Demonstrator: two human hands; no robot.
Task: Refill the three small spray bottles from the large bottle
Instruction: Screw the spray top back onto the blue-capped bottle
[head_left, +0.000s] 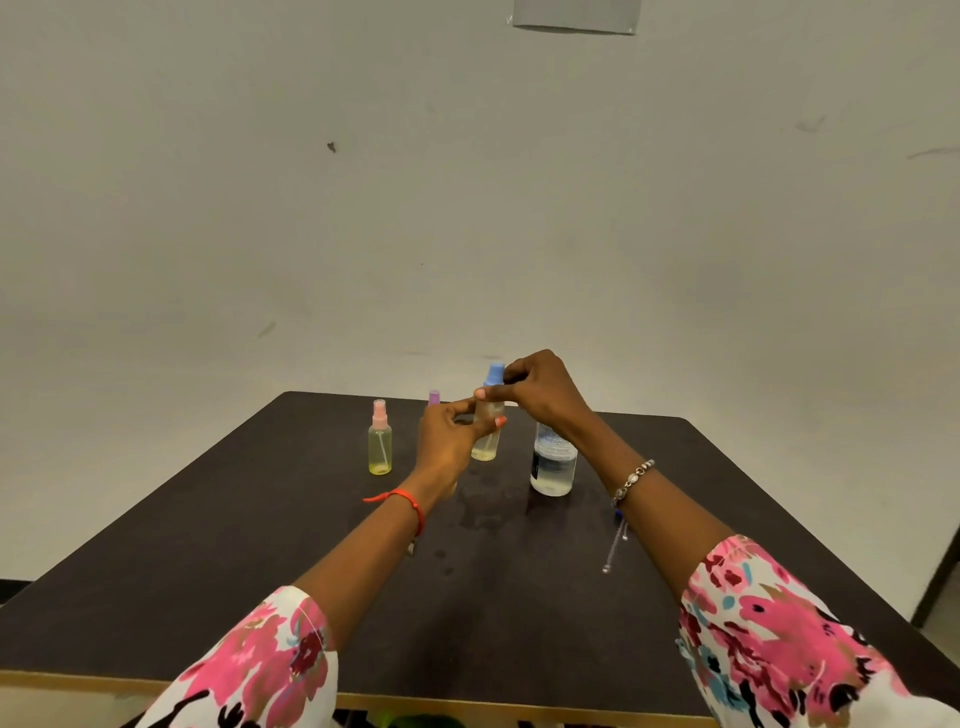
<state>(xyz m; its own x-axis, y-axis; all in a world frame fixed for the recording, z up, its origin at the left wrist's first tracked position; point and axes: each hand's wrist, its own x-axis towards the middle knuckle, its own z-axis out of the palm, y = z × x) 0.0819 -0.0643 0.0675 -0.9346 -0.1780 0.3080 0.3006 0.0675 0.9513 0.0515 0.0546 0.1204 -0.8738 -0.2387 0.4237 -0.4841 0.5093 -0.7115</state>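
Note:
A small spray bottle with a blue cap (487, 439) is held up above the dark table (260, 545). My left hand (449, 441) grips its body. My right hand (537, 387) pinches its blue spray top from the right. A pink-capped spray bottle (380, 445) with yellowish liquid stands upright to the left. Behind my left hand, only the cap of a purple-capped bottle (434, 398) shows. The large clear bottle (554, 462) stands under my right wrist, its top hidden.
A thin clear tube or stick (614, 545) lies on the table near my right forearm. Small wet spots (441, 561) mark the tabletop in the middle. A plain wall rises behind the table's far edge.

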